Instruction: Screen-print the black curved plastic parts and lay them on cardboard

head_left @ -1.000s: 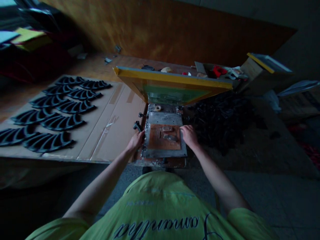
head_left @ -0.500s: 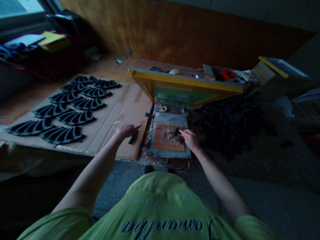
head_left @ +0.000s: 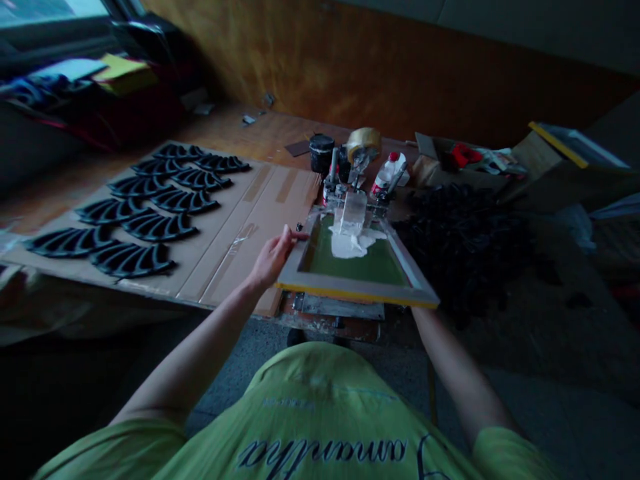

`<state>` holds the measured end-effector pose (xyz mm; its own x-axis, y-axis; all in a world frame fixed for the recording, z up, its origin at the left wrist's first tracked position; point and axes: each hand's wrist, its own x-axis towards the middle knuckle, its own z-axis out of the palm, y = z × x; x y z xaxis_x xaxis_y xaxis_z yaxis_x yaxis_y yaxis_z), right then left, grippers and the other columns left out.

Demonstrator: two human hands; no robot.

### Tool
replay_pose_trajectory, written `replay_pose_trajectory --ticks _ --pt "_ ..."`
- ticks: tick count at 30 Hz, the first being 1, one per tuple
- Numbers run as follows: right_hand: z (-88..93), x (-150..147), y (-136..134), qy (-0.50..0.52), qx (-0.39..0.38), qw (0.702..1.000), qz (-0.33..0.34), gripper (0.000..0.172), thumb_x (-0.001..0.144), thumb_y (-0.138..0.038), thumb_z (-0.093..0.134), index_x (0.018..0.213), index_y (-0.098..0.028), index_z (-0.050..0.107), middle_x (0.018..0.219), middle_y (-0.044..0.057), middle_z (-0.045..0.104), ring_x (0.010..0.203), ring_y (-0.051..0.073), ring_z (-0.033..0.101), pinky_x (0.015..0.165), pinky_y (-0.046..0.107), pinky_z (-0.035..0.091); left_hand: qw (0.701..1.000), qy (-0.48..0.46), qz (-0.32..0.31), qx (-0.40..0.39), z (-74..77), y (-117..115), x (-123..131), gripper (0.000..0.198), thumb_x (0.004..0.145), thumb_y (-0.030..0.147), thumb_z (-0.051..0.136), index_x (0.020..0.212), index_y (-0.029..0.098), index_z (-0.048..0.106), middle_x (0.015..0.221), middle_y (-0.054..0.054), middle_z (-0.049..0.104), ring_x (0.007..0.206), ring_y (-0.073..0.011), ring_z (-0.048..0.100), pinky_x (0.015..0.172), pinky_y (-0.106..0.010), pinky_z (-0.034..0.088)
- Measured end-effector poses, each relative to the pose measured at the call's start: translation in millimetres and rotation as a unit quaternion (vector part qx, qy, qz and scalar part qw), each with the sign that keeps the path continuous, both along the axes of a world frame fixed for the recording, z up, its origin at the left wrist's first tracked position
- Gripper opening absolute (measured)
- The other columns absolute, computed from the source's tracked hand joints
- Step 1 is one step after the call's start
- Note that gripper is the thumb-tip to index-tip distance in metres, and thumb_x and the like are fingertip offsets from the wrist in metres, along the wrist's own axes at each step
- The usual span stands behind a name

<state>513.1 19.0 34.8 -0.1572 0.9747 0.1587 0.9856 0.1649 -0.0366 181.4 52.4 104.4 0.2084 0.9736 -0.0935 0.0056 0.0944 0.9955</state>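
Spreading across the left of the wooden bench, a cardboard sheet (head_left: 270, 220) carries rows of black curved pieces (head_left: 160, 227), with a dark heap of similar pieces (head_left: 460, 253) right of the yellow-edged screen frame (head_left: 350, 288). That frame lies between both arms, its near edge running crosswise and dipping slightly rightward. The left hand (head_left: 273, 257) rests open against its left rail. The right hand is hidden beneath the frame, so its state cannot be told. On the green mesh (head_left: 370, 263), white ink (head_left: 350, 243) pools below a clear scraper (head_left: 353, 213).
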Motion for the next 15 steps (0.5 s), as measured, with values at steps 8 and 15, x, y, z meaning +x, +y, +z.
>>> replay_pose_trajectory --ticks 8,15 --pt "31.2 -47 58 0.137 0.064 0.988 0.035 0.050 0.078 -0.030 0.077 0.123 -0.016 0.063 0.128 0.016 0.056 0.120 0.032 0.051 0.103 0.047 0.043 0.990 0.101 -0.007 -0.103 -120.0 -25 -12 0.086 0.073 0.051 0.074 0.149 0.022 0.045 0.074 0.001 0.066 0.056 -0.0107 0.054 0.050 -0.019 0.039" --pt "9.5 -72 21 0.053 -0.044 0.987 0.142 0.009 0.085 -0.014 0.060 0.088 -0.017 0.068 0.090 0.010 0.069 0.094 0.025 0.055 0.084 0.036 0.038 0.982 0.111 -0.060 -0.138 -130.0 -15 -16 0.079 0.076 0.054 0.070 0.143 0.017 0.050 0.083 -0.003 0.069 0.058 -0.0120 0.056 0.046 -0.020 0.041"
